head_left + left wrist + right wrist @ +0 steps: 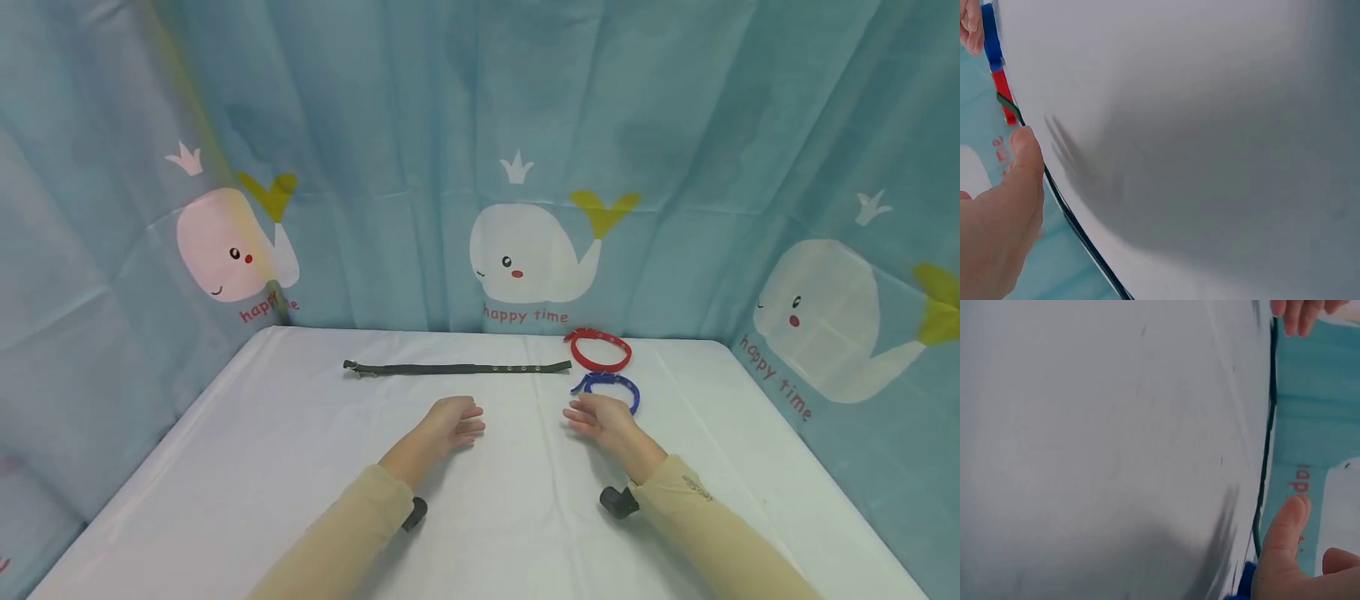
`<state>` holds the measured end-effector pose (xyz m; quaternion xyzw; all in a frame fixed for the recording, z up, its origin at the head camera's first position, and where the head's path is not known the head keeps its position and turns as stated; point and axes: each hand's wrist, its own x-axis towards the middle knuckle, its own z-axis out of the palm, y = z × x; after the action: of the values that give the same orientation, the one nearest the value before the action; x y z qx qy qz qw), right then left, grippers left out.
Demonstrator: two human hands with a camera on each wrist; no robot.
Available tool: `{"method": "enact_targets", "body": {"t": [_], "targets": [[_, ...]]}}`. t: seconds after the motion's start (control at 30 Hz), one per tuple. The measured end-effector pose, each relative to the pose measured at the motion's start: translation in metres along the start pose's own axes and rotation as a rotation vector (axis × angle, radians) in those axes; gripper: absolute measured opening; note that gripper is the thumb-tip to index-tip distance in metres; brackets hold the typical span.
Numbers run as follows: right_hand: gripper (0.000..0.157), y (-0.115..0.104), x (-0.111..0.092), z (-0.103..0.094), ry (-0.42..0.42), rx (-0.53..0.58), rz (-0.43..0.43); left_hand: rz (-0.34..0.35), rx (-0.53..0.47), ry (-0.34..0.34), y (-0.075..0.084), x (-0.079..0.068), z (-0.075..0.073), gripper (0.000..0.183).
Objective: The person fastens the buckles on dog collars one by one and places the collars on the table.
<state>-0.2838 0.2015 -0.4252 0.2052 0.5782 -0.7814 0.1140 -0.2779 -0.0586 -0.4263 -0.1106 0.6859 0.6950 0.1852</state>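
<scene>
In the head view, we see the dark green strap [457, 369] stretched straight across mid-frame on the worktop [510, 500], likely because it is unfastened; right of centre, the red collar [596, 366] and blue collar [615, 379] form 2 rings, presumably buckled. The left hand [448, 422] and right hand [607, 422] hold nothing, fingers [470, 427] loosely apart.

In the left wrist view, the strap passes the left hand at lower left.

In the right wrist view, the blue collar shows beside the right hand, lower right; we cannot tell whether they touch.

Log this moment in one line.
left hand: empty; right hand: empty, nearest blue strap; blue strap, red strap: looped; green strap: straight
</scene>
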Motion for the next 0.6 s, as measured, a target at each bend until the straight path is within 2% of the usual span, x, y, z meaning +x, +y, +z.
{"method": "enact_targets", "body": {"t": [0.3,0.6], "targets": [[0.062,0.006,0.012,0.028,-0.019,0.14,0.042,0.036,-0.057,0.015,0.002,-0.016,-0.043,0.052],[0.062,0.011,0.024,0.045,-0.043,0.201,0.046,0.049,-0.131,0.084,0.009,-0.024,-0.081,0.057]]}}
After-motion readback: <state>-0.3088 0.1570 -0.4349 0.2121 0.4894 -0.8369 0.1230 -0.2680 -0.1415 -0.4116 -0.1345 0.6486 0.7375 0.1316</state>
